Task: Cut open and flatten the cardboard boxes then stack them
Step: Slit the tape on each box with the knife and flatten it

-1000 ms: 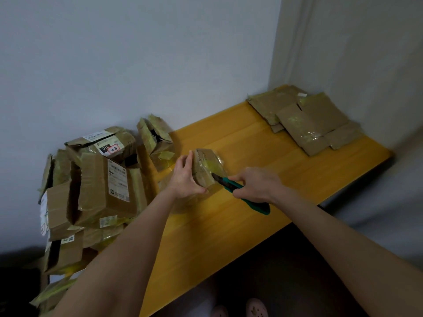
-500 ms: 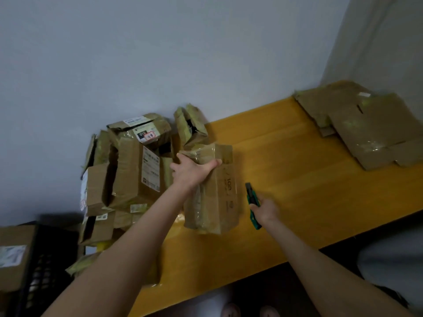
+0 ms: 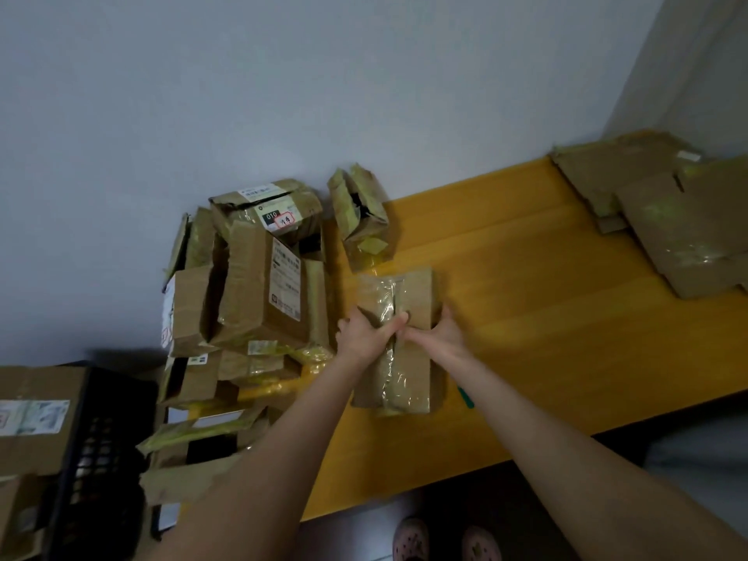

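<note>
head | taped box [image 3: 409, 293] lay on yellow tabletop [image 3: 526, 317] | left hand [image 3: 364, 338] fingers curled into its centre seam | right hand [image 3: 439, 332] fingers gripped its right flap | green knife [image 3: 465, 396] lay just right of box

The green knife [image 3: 466, 397] is mostly hidden behind the right arm [image 3: 526, 423]; only a thin bit shows. The right hand [image 3: 437, 332] is blurry, so its hold on the box [image 3: 409, 370] cannot be told. The left hand [image 3: 364, 337] grips the box and hides part of its taped slit. The flat cardboard [image 3: 688, 236] runs off the right edge. The black crate [image 3: 97, 451] and the shoes [image 3: 411, 540] are cut off too. The labels [image 3: 285, 285] are too small to read.
</note>
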{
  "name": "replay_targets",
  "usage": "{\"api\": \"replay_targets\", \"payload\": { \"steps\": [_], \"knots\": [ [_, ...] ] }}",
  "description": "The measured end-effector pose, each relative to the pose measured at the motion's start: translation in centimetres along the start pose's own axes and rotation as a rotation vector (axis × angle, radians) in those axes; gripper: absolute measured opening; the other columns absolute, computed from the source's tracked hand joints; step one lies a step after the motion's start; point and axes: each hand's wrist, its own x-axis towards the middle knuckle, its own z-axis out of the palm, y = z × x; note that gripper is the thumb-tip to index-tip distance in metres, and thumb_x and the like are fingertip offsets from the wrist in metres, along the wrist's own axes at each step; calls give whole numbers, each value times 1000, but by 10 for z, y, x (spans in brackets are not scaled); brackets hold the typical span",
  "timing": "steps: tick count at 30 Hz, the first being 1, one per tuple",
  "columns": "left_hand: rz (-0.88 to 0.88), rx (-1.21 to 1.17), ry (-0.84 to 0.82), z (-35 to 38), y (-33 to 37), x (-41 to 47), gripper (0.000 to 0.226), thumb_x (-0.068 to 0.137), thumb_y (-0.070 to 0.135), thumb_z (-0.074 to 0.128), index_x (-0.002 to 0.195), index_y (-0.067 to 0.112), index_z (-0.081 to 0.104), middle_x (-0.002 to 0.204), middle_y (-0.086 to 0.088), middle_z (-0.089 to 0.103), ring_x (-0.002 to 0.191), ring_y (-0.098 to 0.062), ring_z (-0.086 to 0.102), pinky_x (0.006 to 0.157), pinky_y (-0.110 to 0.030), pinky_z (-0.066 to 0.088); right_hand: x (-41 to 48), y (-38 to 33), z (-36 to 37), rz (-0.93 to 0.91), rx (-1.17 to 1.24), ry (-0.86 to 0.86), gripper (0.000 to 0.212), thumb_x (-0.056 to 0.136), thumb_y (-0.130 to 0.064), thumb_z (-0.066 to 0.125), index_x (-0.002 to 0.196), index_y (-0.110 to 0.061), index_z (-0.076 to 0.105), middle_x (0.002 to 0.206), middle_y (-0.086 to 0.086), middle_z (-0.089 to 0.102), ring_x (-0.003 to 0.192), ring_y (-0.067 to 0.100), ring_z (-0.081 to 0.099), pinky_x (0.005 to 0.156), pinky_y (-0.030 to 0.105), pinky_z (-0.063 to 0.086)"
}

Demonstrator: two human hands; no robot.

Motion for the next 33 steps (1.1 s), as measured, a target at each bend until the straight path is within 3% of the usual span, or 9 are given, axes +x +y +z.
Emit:
{"api": "replay_targets", "payload": {
  "steps": [2, 4, 7, 10, 15, 22, 27, 30, 33],
  "knots": [
    [36, -98, -35, 1, -13, -6, 98, 71, 54, 77, 146, 15, 28, 142, -7, 47, 127, -27, 48, 106, -43, 42, 2, 3, -1, 14, 50, 31, 80, 63, -35, 84, 130, -18, 44, 118, 4, 64, 99, 24, 63, 88, 39, 53],
    [89, -96, -27, 1, -18, -10, 83, 77, 40, 77, 143, 15, 32, 135, -3, 52, 124, -25, 51, 100, -37, 44, 0, 2, -3, 13, 113, 36, 66, 69, -21, 81, 126, -15, 49, 111, 4, 66, 90, 22, 63, 80, 33, 52],
    [147, 58, 7, 4, -14, -17, 107, 76, 47, 76, 154, 14, 9, 150, -10, 31, 135, -29, 39, 105, -41, 39, -7, -2, -7, -2, 113, 45, 59, 70, -18, 78, 124, -15, 53, 109, 5, 67, 92, 23, 64, 82, 34, 53],
    [178, 220, 55, 4, -6, -27, 120, 75, 54, 74, 154, 16, -8, 151, -13, 23, 129, -33, 46, 97, -42, 44, -15, -7, -10, -22, 42, 78, 55, 72, -20, 75, 122, -16, 55, 109, 4, 67, 96, 25, 64, 87, 39, 53],
    [214, 379, 129, 4, 2, -37, 117, 77, 57, 70, 153, 16, -9, 146, -13, 30, 115, -37, 55, 86, -44, 51, -25, -11, -14, -41, -22, 112, 48, 78, -18, 70, 123, -15, 55, 111, 7, 66, 98, 27, 62, 79, 32, 51],
    [143, 594, 247, 5, 11, -44, 115, 81, 50, 70, 152, 4, -9, 143, -16, 30, 111, -32, 55, 81, -40, 53, -41, -16, -16, -86, -166, 146, 47, 80, -25, 65, 126, -22, 52, 110, 7, 66, 97, 30, 63, 84, 41, 54],
    [192, 597, 139, 5, 19, -43, 91, 91, 39, 59, 151, -2, 3, 144, -19, 35, 116, -36, 54, 86, -41, 50, -45, -13, -27, -37, -102, 100, 54, 79, -23, 70, 129, -18, 50, 117, 7, 64, 103, 29, 61, 89, 41, 52],
    [236, 547, 74, -1, 22, -39, 65, 94, 32, 54, 142, -1, 25, 128, -19, 52, 111, -37, 57, 89, -45, 51, -44, -10, -36, -8, -40, 58, 54, 81, -19, 71, 130, -17, 50, 119, 6, 63, 102, 27, 61, 90, 43, 52],
    [255, 522, 70, -5, 24, -42, 50, 95, 29, 49, 135, 2, 36, 117, -18, 59, 106, -37, 59, 88, -46, 52, -44, -10, -42, 8, 19, 25, 53, 82, -15, 71, 131, -16, 50, 113, 5, 62, 95, 24, 59, 83, 36, 51]
  ]
}}
